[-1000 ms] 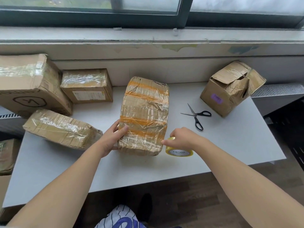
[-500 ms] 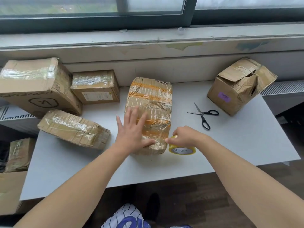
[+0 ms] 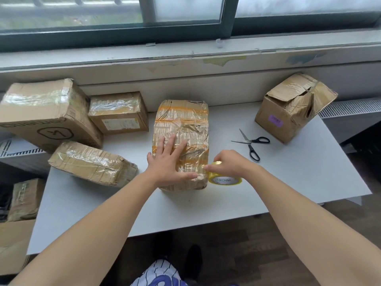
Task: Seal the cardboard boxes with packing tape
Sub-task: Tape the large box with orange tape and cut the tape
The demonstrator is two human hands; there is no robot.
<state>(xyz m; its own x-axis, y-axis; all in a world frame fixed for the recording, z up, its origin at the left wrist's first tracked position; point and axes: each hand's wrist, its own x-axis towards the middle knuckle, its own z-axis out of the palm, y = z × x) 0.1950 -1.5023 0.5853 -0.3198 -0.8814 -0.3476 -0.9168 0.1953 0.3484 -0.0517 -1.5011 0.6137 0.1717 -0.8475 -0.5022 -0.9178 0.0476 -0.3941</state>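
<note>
A person's right hand point(image 3: 228, 164) curls over a yellow roll of packing tape point(image 3: 225, 179). Its fingers wrap the roll's top edge and its fingertips press against the near right corner of a cardboard box point(image 3: 183, 124) on a white table point(image 3: 299, 193) below a window. The roll stands on the tabletop, touching the box's right side at its near end. The left hand point(image 3: 167, 162) lies flat on the box top, fingers straight and spread, thumb reaching toward the same corner. It grasps nothing and only presses down.

The box, wrapped in many crinkled bands of clear and orange tape, lies lengthwise in the middle of the table. From where I stand, the step looks to be laying a fresh strip across its near end. Whether a free end of tape is stuck down yet is too fine to make out. To do it well, the flat hand should pin both the box and the start of the strip while the roll is drawn taut and level around the side. The palm should then smooth the strip to drive out wrinkles.

Black-handled scissors point(image 3: 250, 144) lie open just to the right, within reach for the cut. Farther right, a crumpled carton point(image 3: 288, 112) stands with its flaps gaping, seemingly next in line. A flat taped parcel point(image 3: 90, 162) lies at the left edge, with two more taped boxes behind it.
</note>
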